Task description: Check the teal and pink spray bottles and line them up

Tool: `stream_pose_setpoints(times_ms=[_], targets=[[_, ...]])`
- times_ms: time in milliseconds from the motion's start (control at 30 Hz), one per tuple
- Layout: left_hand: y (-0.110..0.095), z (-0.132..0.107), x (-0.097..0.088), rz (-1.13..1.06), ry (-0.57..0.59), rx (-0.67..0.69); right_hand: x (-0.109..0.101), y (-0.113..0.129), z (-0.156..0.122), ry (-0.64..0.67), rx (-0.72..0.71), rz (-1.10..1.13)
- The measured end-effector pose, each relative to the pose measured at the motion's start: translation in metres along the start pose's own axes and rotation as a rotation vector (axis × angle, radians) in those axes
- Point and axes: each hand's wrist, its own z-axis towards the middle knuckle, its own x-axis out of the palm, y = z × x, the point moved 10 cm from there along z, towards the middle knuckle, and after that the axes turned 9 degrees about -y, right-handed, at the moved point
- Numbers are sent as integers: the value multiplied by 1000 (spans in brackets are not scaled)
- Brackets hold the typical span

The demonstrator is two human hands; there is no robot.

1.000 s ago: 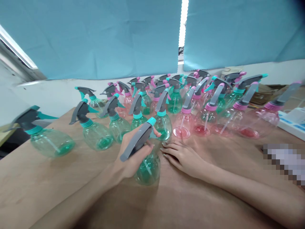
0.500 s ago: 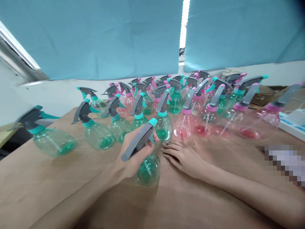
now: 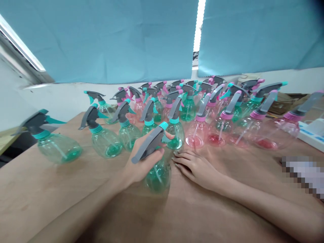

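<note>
The left hand (image 3: 139, 165) is gripping a green spray bottle (image 3: 159, 177) toward the bench's (image 3: 202, 216) near edge, its fingers covering the neck and one fingertip showing beside the trigger. The right hand (image 3: 198, 166) is lying palm down, loosely open. Toward the far edge, other spray bottles (image 3: 187, 109) are overlapping; rightward, a pixelated object (image 3: 303, 172) is running out of view.

Glossy plastic spray bottle (image 3: 159, 178), smooth wooden table (image 3: 58, 184)
</note>
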Motion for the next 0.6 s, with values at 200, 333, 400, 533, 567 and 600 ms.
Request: stream_pose_setpoints(times_ms=[200,333,400,533,567,600], targets=[[6,-2,-1,70,-49,-19,1,-1,-1,-12,-10,-1],[13,-3,0,45,-62,-33,1,-1,0,-6,-10,-6],[16,-4,0,30,-56,-37,1,0,0,-5,-11,-6],[17,-3,1,48,-59,-40,1,0,0,-3,-8,-12],[15,-2,1,57,-60,-32,0,0,0,-2,-8,-13],[13,-2,1,67,-60,-22,0,0,0,-3,-7,-14]])
